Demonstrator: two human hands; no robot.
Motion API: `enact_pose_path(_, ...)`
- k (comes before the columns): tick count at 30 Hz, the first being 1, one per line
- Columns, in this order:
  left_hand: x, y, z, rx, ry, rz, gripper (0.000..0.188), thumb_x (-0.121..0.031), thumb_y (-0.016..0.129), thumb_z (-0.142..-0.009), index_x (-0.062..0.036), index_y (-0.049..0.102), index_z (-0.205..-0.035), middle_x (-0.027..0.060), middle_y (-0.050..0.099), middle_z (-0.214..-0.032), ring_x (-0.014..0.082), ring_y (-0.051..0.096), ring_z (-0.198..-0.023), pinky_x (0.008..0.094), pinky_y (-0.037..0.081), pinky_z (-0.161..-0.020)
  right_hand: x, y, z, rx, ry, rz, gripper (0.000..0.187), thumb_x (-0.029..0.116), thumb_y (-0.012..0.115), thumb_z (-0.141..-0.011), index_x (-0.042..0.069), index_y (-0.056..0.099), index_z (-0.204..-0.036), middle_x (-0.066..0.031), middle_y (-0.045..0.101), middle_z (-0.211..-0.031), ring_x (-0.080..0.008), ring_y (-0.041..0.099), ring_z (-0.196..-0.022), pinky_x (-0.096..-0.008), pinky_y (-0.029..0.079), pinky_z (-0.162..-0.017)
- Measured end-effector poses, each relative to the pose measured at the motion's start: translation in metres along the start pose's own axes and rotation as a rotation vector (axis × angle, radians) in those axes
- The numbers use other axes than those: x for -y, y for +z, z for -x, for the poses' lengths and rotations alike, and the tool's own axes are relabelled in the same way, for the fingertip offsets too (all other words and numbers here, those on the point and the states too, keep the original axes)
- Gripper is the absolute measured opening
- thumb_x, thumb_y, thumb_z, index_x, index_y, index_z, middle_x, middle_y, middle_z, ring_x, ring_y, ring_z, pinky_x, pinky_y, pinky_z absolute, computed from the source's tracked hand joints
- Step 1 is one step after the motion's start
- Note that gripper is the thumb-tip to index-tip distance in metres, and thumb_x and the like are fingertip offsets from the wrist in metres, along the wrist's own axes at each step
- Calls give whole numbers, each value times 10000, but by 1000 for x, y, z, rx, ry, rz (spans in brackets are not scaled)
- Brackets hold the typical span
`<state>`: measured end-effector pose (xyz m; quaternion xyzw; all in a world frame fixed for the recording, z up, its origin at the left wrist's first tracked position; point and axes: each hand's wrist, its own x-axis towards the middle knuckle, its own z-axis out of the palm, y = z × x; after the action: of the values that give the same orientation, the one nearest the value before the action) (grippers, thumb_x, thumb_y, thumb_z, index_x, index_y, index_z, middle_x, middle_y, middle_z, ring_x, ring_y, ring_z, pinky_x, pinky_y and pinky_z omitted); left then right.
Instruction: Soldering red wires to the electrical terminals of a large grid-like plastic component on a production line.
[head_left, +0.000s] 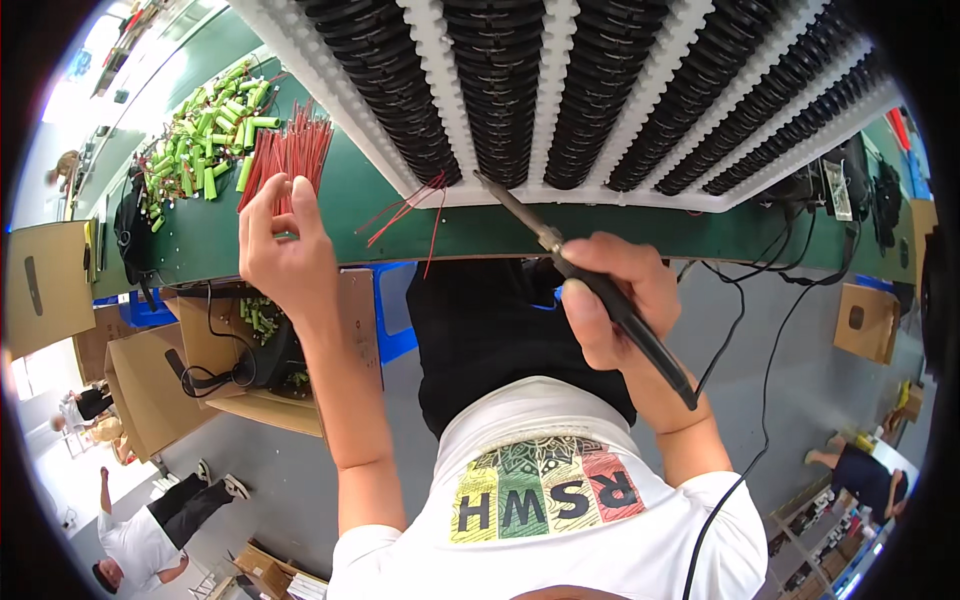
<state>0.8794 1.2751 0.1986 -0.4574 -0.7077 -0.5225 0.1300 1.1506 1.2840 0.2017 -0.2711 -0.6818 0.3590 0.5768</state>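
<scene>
Right hand (625,285) grips a slender, black-handled soldering iron (655,355) well back, presumably avoiding heat. Left hand (288,250), fingers narrowed, meets thin red wires (295,148) bundled within reach; whether pinching, cannot tell.

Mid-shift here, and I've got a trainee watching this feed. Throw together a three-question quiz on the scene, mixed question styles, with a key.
1. Which hand holds the soldering iron?
2. The left hand has its fingertips at: A) the green cylinders, B) the bundle of red wires, C) the blue stool.
3. True or false: the iron's metal tip is touching the left hand.

Key:
1. The right hand.
2. B.
3. False; the tip is by the near edge of the white tray, well apart from the left hand.
</scene>
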Motion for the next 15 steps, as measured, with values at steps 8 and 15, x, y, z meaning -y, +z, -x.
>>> enact_pose_path(8,74,2,-29,373,-17,-411,230,-251,727,-893,-48,739,-999,54,679,-830,162,539,-579,305,460,-580,-5,-3,14,-32,-110,-87,300,38,701,-795,6,662,-1090,-26,610,-704,-127,413,-502,-243,369,-467)
enact_pose_path(15,74,0,-31,358,-76,-296,235,-269,715,-901,-42,731,-960,62,668,-836,197,580,-639,333,476,-616,-7,-4,13,-20,-140,-70,310,36,698,-794,5,660,-1100,-34,647,-748,-124,420,-502,-236,373,-470)
